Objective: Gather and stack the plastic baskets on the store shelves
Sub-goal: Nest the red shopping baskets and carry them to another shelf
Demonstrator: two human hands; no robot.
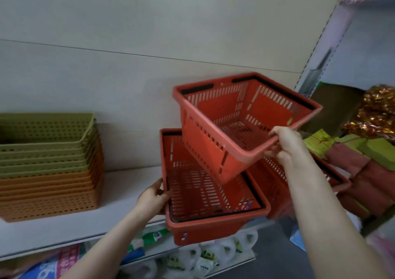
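Observation:
My right hand (284, 144) grips the near rim of a red slotted shopping basket (205, 150), holding it tilted in the air above a second red basket (213, 225). That lower basket rests on the white shelf (119, 195) and overhangs its front edge. My left hand (152, 199) holds its left rim. A third red basket (275, 184) sits to the right, mostly hidden behind my right arm and the raised basket.
A nested stack of green and orange perforated trays (47, 167) stands at the left of the shelf. Wrapped goods in gold foil (376, 112) and green and red packs (363, 163) fill the shelving on the right. Bagged products (205, 257) lie on the shelf below.

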